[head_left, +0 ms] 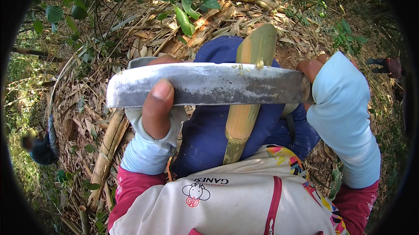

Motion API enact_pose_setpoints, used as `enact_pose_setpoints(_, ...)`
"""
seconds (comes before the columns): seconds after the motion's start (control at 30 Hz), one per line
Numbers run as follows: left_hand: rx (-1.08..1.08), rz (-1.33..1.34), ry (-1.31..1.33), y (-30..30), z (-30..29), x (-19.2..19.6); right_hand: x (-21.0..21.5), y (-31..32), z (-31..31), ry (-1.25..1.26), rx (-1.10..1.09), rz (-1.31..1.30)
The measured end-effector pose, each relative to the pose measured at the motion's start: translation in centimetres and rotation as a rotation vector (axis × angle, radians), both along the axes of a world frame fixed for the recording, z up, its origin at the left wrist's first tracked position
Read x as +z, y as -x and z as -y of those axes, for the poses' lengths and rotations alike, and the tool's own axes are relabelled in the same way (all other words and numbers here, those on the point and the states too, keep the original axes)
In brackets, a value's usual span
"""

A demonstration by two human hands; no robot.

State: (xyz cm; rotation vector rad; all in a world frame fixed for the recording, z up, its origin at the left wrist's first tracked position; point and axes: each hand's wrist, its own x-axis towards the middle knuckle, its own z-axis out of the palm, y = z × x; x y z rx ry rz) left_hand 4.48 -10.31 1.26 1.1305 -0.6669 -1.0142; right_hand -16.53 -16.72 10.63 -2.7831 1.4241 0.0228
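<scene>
A wide machete blade (209, 84), grey and scuffed with a pale worn strip along its far edge, lies level across my lap. My left hand (158, 110) grips its left end, thumb flat on the near face and fingers behind. At the right end my right hand (310, 67) is closed around the machete; the handle is mostly hidden by the hand and a light blue sleeve. Beneath the blade a piece of bamboo (242, 123) slants from my waist outward, its far end cut at an angle. Small pale shavings (259, 64) sit on the blade's far edge, over the bamboo.
Dry bamboo leaves (148, 29) cover the ground around my blue trousers (200, 134). A split bamboo length (107, 156) lies to the left. Leafy green branches (187, 16) hang ahead. A person (46, 147) is at far left; another person's dark-clad leg (384, 65) shows at far right.
</scene>
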Motion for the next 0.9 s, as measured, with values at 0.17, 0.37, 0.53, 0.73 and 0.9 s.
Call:
enact_pose_setpoints(0.17,-0.051,-0.064,0.024,0.0,0.7,0.4,-0.9,1.7,0.7,0.057,0.072,0.027)
enact_pose_setpoints(0.37,-0.079,-0.084,0.03,-0.3,0.8,0.4,-1.0,1.6,1.3,0.035,0.029,0.063)
enact_pose_setpoints(0.53,-0.158,-0.175,0.048,-0.4,1.6,0.9,-1.0,1.6,1.7,0.023,-0.003,0.095)
enact_pose_setpoints(0.73,-0.16,-0.176,0.081,-0.9,2.1,0.4,-1.1,1.7,2.0,0.005,-0.026,0.132)
enact_pose_setpoints(0.9,-0.168,-0.235,0.079,-0.6,2.5,0.7,-1.2,1.8,2.4,-0.022,-0.055,0.153)
